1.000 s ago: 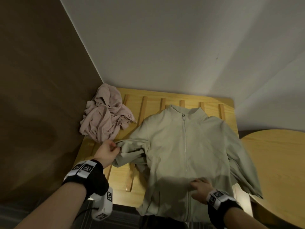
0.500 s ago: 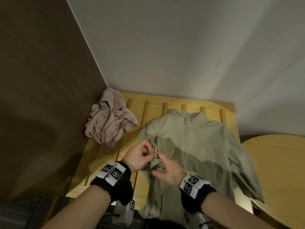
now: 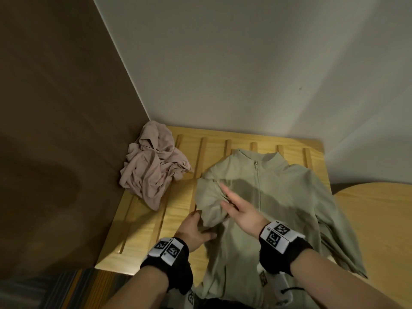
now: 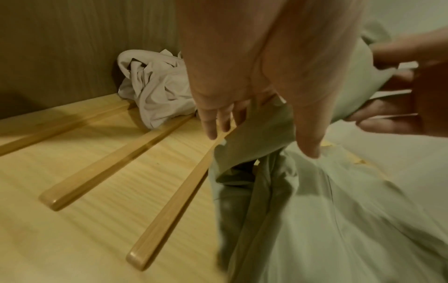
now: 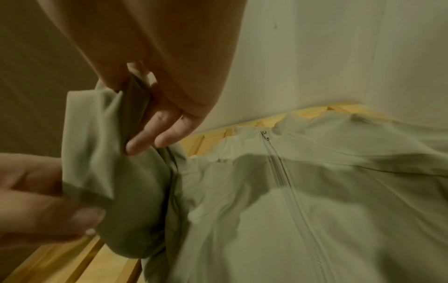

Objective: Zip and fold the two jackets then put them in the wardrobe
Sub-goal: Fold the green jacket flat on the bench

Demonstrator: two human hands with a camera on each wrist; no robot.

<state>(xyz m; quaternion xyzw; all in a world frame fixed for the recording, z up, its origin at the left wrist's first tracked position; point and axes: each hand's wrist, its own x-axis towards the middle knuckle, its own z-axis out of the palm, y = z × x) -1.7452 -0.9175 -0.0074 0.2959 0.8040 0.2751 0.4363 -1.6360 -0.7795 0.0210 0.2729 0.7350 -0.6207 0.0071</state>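
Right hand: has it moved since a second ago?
Yes. The right hand left the green jacket's hem, crossing leftward over the zipper to the folded sleeve.

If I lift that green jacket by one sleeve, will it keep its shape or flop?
Probably flops: the green jacket sags in soft folds at the sleeve the left hand grips. It looks thin, so likely light. Its hem overhangs the wooden table, so it may slide.

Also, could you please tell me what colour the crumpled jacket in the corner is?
The crumpled jacket is a dusty pink, clearest in the head view.
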